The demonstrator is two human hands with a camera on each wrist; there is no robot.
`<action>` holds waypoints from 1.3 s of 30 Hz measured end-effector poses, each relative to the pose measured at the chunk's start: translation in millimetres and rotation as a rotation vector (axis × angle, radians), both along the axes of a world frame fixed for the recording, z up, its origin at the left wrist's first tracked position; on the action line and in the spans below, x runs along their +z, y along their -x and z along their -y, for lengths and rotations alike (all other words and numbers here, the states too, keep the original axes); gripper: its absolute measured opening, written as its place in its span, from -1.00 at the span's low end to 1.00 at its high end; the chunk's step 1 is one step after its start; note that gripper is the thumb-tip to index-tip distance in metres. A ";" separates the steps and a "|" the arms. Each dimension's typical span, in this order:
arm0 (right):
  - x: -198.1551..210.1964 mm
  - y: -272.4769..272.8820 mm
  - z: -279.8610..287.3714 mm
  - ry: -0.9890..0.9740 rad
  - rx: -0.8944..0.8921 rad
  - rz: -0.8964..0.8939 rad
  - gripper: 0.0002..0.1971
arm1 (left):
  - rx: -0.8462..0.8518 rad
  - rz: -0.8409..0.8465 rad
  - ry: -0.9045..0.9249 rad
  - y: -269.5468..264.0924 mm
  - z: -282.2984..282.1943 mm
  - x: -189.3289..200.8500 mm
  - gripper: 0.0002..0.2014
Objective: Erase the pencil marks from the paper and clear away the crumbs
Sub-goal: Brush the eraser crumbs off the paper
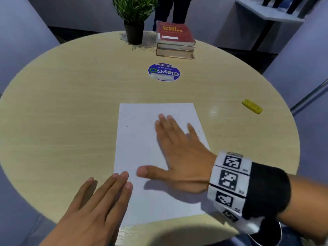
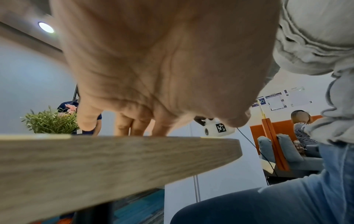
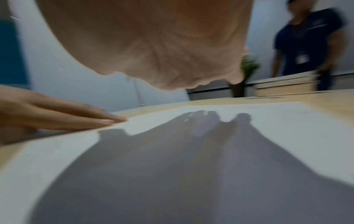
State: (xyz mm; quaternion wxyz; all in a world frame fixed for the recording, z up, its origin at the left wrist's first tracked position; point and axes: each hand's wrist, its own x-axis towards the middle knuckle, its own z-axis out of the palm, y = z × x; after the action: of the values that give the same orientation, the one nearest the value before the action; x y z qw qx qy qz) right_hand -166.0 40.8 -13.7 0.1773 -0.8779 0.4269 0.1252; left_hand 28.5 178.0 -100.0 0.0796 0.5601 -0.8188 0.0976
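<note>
A white sheet of paper (image 1: 142, 139) lies on the round wooden table (image 1: 71, 103), with tiny dark crumbs scattered near its top left and right edge. My right hand (image 1: 177, 148) is spread flat over the sheet's right half, fingers straight, slightly blurred. My left hand (image 1: 99, 197) lies flat at the paper's near left edge, its fingertips (image 3: 107, 121) pressing the sheet's border. A yellow eraser (image 1: 252, 106) lies alone at the table's right side, away from both hands. In the right wrist view the paper (image 3: 287, 121) carries the hand's shadow.
A potted plant (image 1: 134, 16) and a stack of books (image 1: 174, 40) stand at the table's far side. A round blue sticker (image 1: 164, 72) sits beyond the paper. A person in dark clothes (image 3: 306, 42) stands behind the table. Grey chair backs surround it.
</note>
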 end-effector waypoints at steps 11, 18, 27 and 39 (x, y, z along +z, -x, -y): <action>-14.8 45.0 39.9 -0.077 -0.220 -0.140 0.22 | -0.041 -0.057 -0.005 -1.8 3.2 7.1 -0.53; 5.2 -9.1 26.6 -0.018 0.112 -0.002 0.02 | -0.102 0.007 -0.134 -21.8 46.1 53.7 -0.31; -8.5 44.8 44.9 -0.059 -0.188 -0.186 0.34 | 0.007 0.220 -0.218 -37.5 55.8 42.0 -0.20; -26.2 -49.6 32.1 -0.045 0.291 -0.037 -0.03 | 0.051 0.197 -0.143 -36.3 54.7 38.7 -0.20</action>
State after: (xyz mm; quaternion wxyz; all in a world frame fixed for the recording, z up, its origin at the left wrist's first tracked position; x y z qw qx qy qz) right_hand -116.4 8.7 -39.9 0.1688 -0.9238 0.2955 0.1752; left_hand 64.8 123.3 -61.2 -0.0437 0.5727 -0.8130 0.0956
